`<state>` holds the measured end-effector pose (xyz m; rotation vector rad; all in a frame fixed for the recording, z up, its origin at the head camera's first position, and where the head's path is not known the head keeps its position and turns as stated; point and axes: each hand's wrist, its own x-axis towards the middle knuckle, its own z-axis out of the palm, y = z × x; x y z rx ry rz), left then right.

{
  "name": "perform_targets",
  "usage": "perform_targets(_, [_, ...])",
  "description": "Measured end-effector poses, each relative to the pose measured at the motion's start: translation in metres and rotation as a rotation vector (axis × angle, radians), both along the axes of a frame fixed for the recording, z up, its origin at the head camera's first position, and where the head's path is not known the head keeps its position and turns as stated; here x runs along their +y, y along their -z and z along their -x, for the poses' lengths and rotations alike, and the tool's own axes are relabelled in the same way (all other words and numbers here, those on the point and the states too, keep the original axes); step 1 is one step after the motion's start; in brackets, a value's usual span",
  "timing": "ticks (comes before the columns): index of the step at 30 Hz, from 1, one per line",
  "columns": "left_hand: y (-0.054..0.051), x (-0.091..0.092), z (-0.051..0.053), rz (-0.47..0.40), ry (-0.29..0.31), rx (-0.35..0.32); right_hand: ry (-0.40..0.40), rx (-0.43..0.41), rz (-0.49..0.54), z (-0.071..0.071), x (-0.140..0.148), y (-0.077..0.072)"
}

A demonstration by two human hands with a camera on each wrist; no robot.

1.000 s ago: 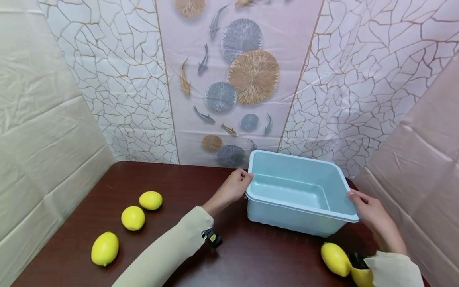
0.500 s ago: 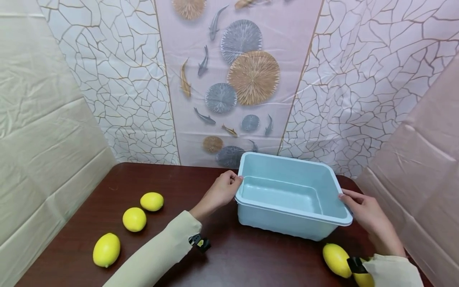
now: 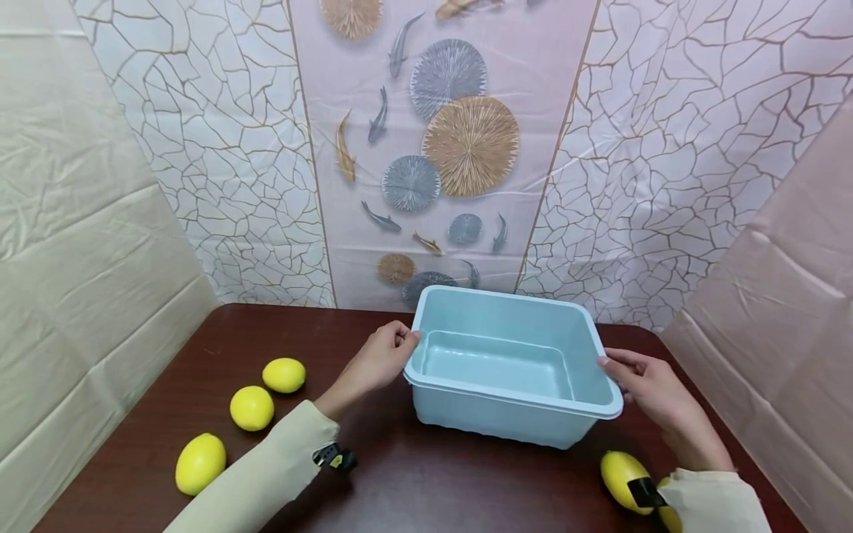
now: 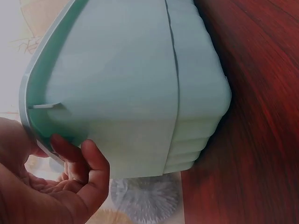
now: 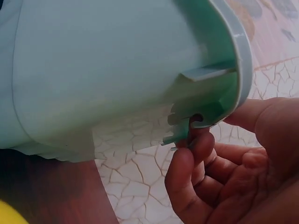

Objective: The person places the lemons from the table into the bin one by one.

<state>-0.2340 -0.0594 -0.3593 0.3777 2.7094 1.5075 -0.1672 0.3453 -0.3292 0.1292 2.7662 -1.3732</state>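
Note:
A light blue plastic bin [image 3: 509,403], its inside bare, stands right of the middle in the head view. My left hand [image 3: 380,359] grips the rim at its left end, thumb on top. At the right end my right hand [image 3: 649,389] pinches the rim. The left wrist view shows the left hand's fingers [image 4: 96,163] curled under the lip. In the right wrist view, curled fingers [image 5: 180,172] of the right hand hook beneath the rim. A lemon [image 3: 621,477] lies below the right hand, with another lemon [image 3: 669,511] partly hidden by the sleeve.
On the left of the dark red-brown table [image 3: 426,481] lie three more lemons: a far one [image 3: 284,375], a middle one [image 3: 252,408] and a near one [image 3: 201,464]. Patterned cloth [image 3: 466,244] hangs along the back edge, and plain cloth walls flank both sides.
Both hands have moved the bin leftward across the table, and slightly nearer, with their grip on the rim kept. The lemons have stayed in place.

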Motion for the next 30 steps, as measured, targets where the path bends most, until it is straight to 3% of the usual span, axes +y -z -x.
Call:
perform_targets(15, [-0.002,-0.036,-0.004,-0.008,-0.015,-0.045,-0.048,-0.019,-0.017,0.020,-0.031,0.006])
perform_targets(21, [-0.006,-0.051,-0.001,0.007,0.037,-0.076,-0.074,0.021,-0.014,0.027,-0.042,0.008])
perform_targets(26, [-0.011,-0.067,0.002,0.026,0.095,-0.127,-0.125,0.047,-0.006,0.033,-0.051,0.010])
perform_targets(30, [-0.015,-0.076,0.004,0.018,0.153,-0.183,-0.122,0.034,-0.006,0.036,-0.055,0.010])
